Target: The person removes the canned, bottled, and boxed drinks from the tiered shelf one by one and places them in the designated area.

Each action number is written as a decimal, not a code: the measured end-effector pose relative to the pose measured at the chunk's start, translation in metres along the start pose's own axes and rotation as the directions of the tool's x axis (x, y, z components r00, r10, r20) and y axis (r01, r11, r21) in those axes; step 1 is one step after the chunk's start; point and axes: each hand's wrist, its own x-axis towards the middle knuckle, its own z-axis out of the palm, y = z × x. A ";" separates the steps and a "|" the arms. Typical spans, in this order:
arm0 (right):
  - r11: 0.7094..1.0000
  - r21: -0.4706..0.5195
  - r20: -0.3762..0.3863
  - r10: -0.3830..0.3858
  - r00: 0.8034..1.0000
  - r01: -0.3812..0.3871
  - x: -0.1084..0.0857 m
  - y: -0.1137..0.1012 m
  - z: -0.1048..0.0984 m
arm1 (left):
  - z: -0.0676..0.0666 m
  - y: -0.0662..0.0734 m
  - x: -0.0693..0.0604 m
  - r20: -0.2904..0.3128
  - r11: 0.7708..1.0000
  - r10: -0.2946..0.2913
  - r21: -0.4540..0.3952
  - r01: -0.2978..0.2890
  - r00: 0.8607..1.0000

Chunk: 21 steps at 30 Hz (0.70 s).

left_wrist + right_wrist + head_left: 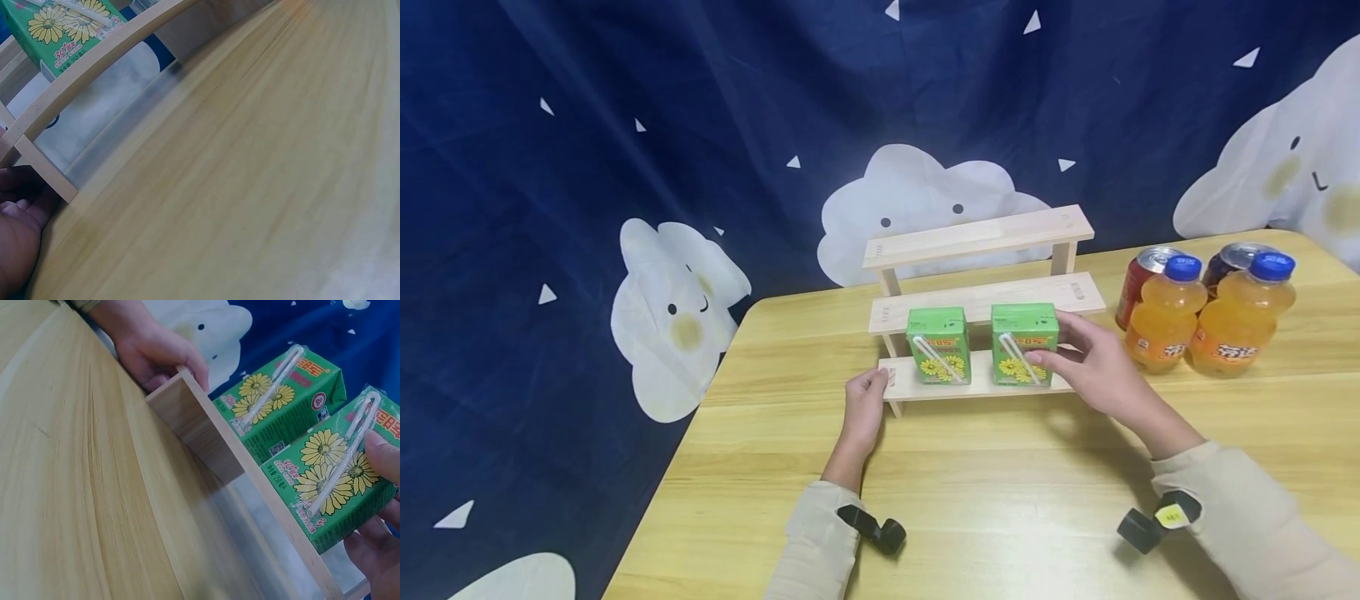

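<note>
A three-tier wooden shelf (pixel 985 297) stands on the table, with two green drink cartons on its lowest step. The left carton (pixel 939 346) stands upright, its wrapped straw facing front. My right hand (pixel 1101 367) holds the right carton (pixel 1025 344) from its right side, thumb on the front face and fingers behind; the right wrist view shows this carton (pixel 331 465) over the step. With my left hand (pixel 863 408) I grip the left end of the lowest step; in the left wrist view that hand (pixel 22 231) is partly cut off beside the shelf leg (pixel 45 167).
Right of the shelf stand two orange drink bottles (pixel 1163 321) (pixel 1240 321) with blue caps. Behind them are a red can (pixel 1135 283) and a dark can (pixel 1217 271). A dark blue curtain (pixel 760 75) with clouds hangs behind the wooden table (pixel 760 433).
</note>
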 end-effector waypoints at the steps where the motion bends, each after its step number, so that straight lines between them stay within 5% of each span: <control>1: 1.000 -0.001 0.002 0.006 1.000 -0.006 -0.001 0.000 -0.001 | 0.000 -0.005 0.002 -0.004 1.000 -0.003 -0.006 0.003 1.000; 21: 0.999 -0.044 -0.053 -0.018 0.998 0.016 -0.020 0.009 -0.027 | 0.000 -0.005 0.001 -0.009 1.000 0.008 -0.006 -0.008 1.000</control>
